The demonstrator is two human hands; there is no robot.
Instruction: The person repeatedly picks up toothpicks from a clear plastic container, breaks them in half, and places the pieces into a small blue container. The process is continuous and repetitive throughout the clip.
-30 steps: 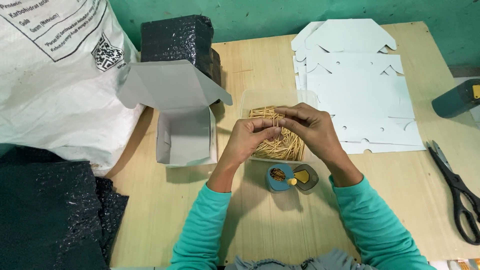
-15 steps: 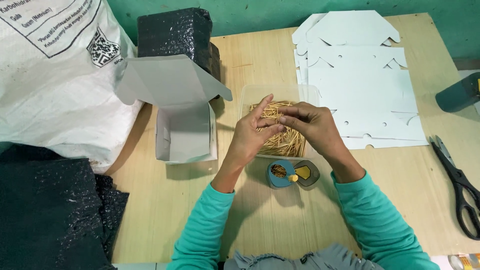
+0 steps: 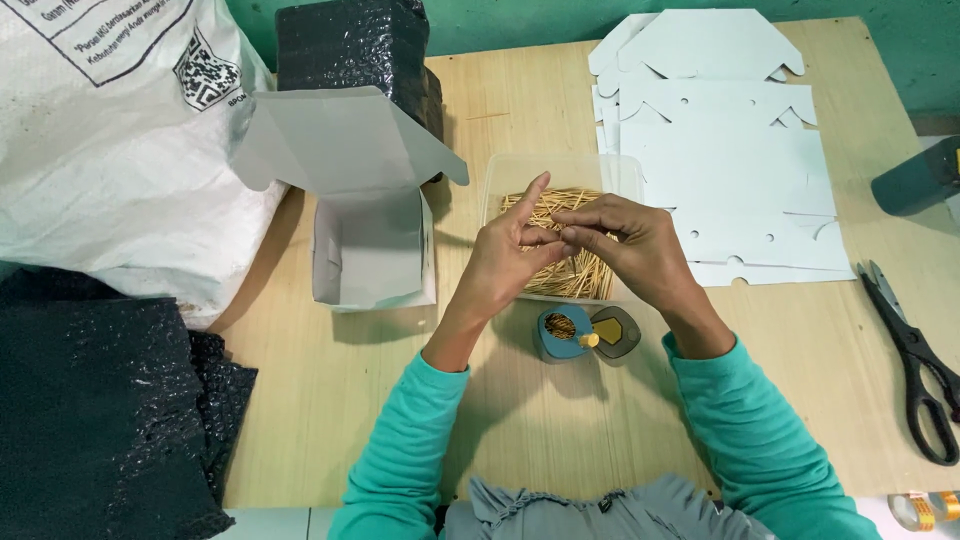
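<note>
Left hand (image 3: 510,262) and right hand (image 3: 625,240) together over clear tub (image 3: 520,172) of thin sticks (image 3: 575,275); both grips pinched on some sticks. Small blue pot (image 3: 558,330) just below, on counter (image 3: 560,420).

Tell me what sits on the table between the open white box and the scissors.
In the head view, between the open white box and the scissors sits a small blue container, lid open.

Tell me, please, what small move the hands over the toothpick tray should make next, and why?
Probably carry the pinched toothpicks down to the small blue container. Both the left hand and right hand meet above the clear tray of toothpicks, fingertips together as if on a small bunch, though the sticks between them are hard to make out. The container stands open just below, lid swung aside.
</note>
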